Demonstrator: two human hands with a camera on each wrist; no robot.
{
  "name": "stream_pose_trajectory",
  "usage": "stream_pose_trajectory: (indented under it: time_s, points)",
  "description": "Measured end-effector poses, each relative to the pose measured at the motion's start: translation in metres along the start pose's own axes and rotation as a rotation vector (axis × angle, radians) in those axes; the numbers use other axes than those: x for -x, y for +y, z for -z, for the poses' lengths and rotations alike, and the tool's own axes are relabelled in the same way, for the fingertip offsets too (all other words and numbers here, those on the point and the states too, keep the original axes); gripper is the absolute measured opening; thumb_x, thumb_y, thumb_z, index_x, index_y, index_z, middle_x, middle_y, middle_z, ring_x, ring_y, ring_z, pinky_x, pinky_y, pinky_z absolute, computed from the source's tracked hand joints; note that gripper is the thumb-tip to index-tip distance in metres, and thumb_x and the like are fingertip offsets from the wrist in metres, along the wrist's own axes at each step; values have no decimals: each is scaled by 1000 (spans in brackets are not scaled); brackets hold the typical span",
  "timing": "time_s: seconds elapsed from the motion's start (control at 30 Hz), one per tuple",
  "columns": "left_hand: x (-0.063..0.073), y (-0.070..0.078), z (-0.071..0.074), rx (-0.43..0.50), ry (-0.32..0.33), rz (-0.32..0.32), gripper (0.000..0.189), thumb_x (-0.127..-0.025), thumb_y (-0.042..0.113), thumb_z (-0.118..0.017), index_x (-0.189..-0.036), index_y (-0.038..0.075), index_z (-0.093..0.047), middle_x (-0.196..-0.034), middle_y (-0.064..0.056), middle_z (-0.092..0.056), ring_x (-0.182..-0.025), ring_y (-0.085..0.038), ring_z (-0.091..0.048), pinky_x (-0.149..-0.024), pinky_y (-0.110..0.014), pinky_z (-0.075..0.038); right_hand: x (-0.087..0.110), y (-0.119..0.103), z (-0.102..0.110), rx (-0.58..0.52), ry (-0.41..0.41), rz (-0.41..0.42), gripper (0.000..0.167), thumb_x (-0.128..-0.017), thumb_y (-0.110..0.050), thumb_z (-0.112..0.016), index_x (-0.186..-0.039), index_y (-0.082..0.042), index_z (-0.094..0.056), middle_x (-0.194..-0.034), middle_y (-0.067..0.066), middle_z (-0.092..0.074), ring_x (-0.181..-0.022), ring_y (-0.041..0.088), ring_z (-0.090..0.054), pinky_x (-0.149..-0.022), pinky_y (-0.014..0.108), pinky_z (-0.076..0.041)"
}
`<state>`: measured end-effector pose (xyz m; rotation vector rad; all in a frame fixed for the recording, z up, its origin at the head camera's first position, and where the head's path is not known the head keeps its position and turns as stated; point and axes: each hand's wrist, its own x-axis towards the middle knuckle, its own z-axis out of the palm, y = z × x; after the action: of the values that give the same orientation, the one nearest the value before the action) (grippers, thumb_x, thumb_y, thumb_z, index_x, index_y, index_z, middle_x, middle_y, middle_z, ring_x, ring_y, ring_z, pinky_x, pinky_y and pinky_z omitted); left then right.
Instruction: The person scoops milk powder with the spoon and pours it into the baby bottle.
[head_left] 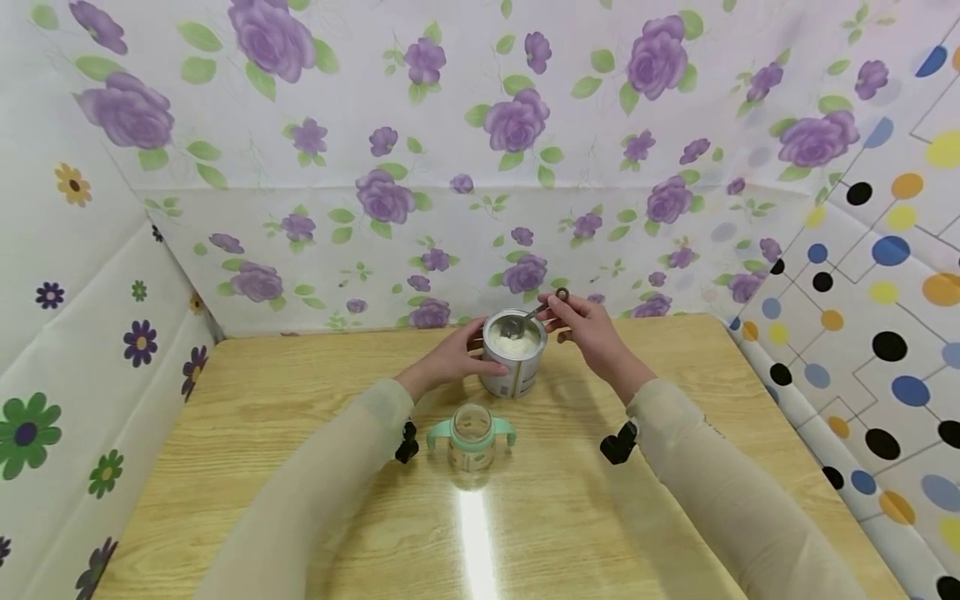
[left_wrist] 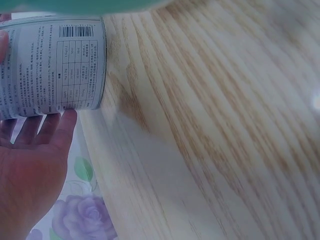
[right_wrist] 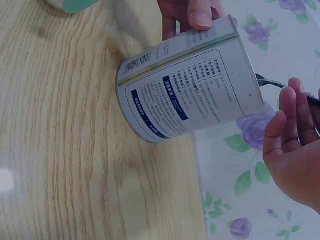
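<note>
A round tin of pale powder stands on the table near its back edge. My left hand grips it from the left, thumb on the front and fingers behind. In the left wrist view its fingers lie along the printed tin wall. My right hand pinches the dark handle of a metal spoon, whose bowl is inside the tin's mouth over the powder. The right wrist view shows the spoon's neck passing over the rim.
In front of the tin stands a clear baby bottle with a mint-green collar and two handles, its top uncovered. The wooden table meets flowered cloth walls at the back and sides.
</note>
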<state>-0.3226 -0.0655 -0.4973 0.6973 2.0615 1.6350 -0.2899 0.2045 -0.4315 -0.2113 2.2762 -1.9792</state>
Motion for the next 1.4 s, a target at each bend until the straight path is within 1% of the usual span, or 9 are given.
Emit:
stream_pose_trajectory:
  time_s: [0.1, 0.2, 0.4, 0.6, 0.7, 0.87, 1.03, 1.13, 1.4]
  points:
    - [0, 0, 0, 3, 3, 0, 89, -92, 9, -86, -166, 15, -36, -160, -10, -47, -152, -35, -42, -124, -48, -41, -2, 0, -1, -40, -15, -7, 52, -114, -43, -52, -147, -4, -61, -114, 0, -74, -103, 22, -67, -85, 37, -56]
    - [0, 0, -1, 2, 6, 0, 88, -92, 9, -86, -165, 15, -37, -160, -10, -48, -152, -35, -43, -124, -48, -41, -4, 0, -3, -63, -22, -17, 51, -114, -44, -51, -144, -4, -62, -113, 0, -73, -104, 22, -67, -89, 40, -56]
    - [0, 1, -1, -3, 3, 8, 88, -92, 11, -86, -165, 16, -37, -160, -9, -48, -152, -35, -43, -124, -49, -41, -9, -3, -5, -46, -25, -27, 43, -115, -42, -50, -135, -8, -66, -111, 0, -73, -102, 24, -68, -81, 31, -56]
    - [0, 0, -2, 5, 8, 16, 90, -92, 10, -87, -166, 16, -36, -159, -10, -48, -151, -34, -44, -124, -48, -41, -9, 0, -6, -8, -26, 8, 43, -113, -34, -58, -136, 1, -66, -110, 9, -75, -101, 29, -70, -76, 28, -55]
    - [-1, 0, -2, 6, 7, 15, 90, -92, 10, -87, -166, 16, -36, -160, -10, -48, -151, -34, -43, -124, -47, -41, -9, 2, -3, 22, -37, 34, 41, -113, -32, -58, -135, 2, -67, -111, 13, -75, -97, 25, -71, -75, 28, -56]
    - [-1, 0, -1, 3, 0, 17, 90, -93, 11, -86, -166, 15, -35, -161, -10, -46, -153, -35, -41, -125, -47, -40, -4, 0, 7, 144, -71, 81, 37, -114, -32, -56, -135, -4, -69, -115, 17, -75, -95, 20, -71, -75, 28, -57]
    - [2, 1, 0, -2, 11, 31, 92, -92, 11, -87, -167, 16, -34, -162, -9, -46, -153, -34, -42, -124, -48, -41, 1, -7, 12, 372, -116, 140, 39, -115, -32, -54, -137, -4, -70, -116, 16, -77, -100, 24, -72, -77, 32, -54]
    - [3, 2, 0, -3, 9, 28, 92, -92, 11, -87, -167, 16, -34, -162, -9, -46, -153, -34, -42, -124, -49, -41, 3, -9, 12, 433, -130, 146, 39, -115, -31, -55, -136, -3, -72, -114, 15, -77, -100, 27, -72, -77, 34, -52]
    - [0, 0, 0, -10, 6, 9, 87, -93, 10, -86, -165, 18, -39, -158, -7, -49, -149, -32, -46, -122, -48, -43, 11, -3, 5, 319, -138, 109, 40, -115, -31, -52, -130, -1, -74, -111, 15, -76, -92, 26, -70, -69, 28, -47]
